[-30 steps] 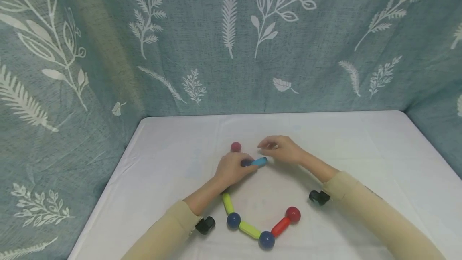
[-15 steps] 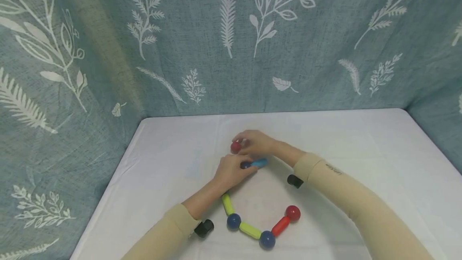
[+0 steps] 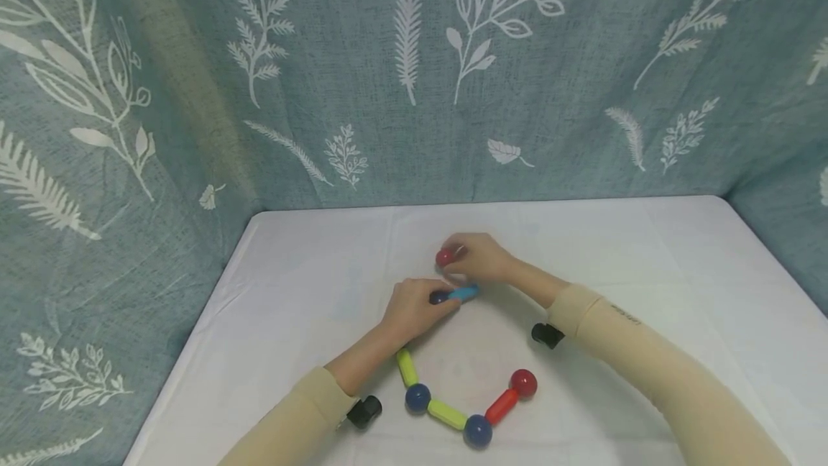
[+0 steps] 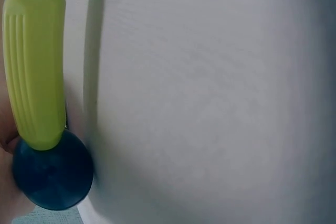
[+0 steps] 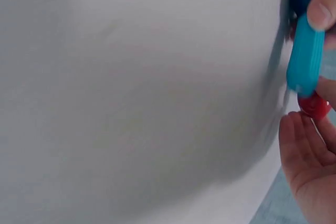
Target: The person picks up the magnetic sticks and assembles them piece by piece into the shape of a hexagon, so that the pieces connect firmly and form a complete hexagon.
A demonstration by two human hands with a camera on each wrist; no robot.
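Note:
My left hand point(image 3: 414, 308) holds the joint where a dark blue ball point(image 3: 438, 297) meets a light-blue magnetic rod point(image 3: 464, 293). In the right wrist view, the left thumb point(image 5: 321, 14) presses on the rod's upper end. Just beyond the rod, my right hand point(image 3: 481, 257) pinches a loose red ball point(image 3: 443, 257) between thumb and fingers. From beneath the left hand a chain runs toward the front: a yellow-green rod point(image 3: 407, 367), a blue ball point(image 3: 417, 398), a second yellow-green rod point(image 3: 446, 414), another blue ball point(image 3: 478, 431), a red rod point(image 3: 501, 407) and a red end ball point(image 3: 524, 383). The left hand hides part of the chain.
A white cloth point(image 3: 634, 265) covers the table, whose back edge meets a blue-green leaf-print curtain point(image 3: 388, 149). Black wrist cameras stick out below both sleeves, the left camera point(image 3: 365, 412) close beside the chain.
My right hand has reached left, taken hold of the red ball behind the left hand, and brought it right, toward the light-blue rod. The left hand has stayed in place.

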